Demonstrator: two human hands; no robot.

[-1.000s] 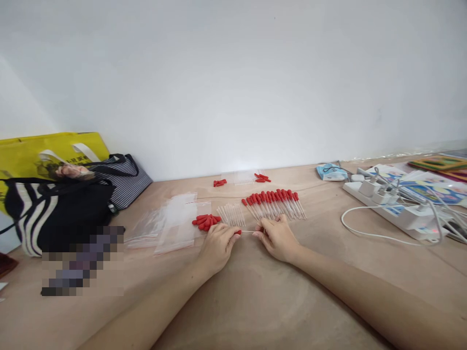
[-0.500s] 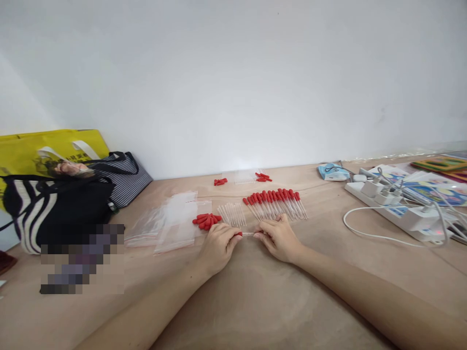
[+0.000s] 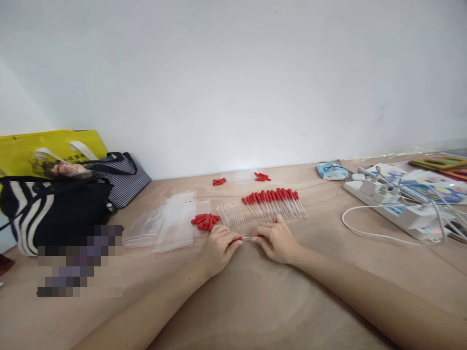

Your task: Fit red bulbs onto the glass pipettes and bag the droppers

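Between the thumb and fingers of my left hand (image 3: 219,250) is a red rubber dropper bulb (image 3: 240,238). My right hand (image 3: 276,240) pinches a thin clear glass tube (image 3: 247,238), whose other end meets the bulb. How far the tube sits inside the bulb is hidden. Just beyond my left fingers lies a pile of loose red bulbs (image 3: 205,221). Several bare glass tubes (image 3: 231,214) lie side by side to the right of that pile. Behind my right hand, a row of droppers with red bulbs fitted (image 3: 273,202) rests on the table.
Clear zip bags (image 3: 175,221) lie at the left, near a black bag (image 3: 73,209). More red bulbs (image 3: 262,177) are near the wall. At the right are a white power strip (image 3: 394,214) with cables, a blue face mask (image 3: 332,170) and printed sheets (image 3: 436,187).
My hands are slightly closer together, with a little less tube showing between them. The camera view has shifted slightly. The laid-out parts stay where they were.
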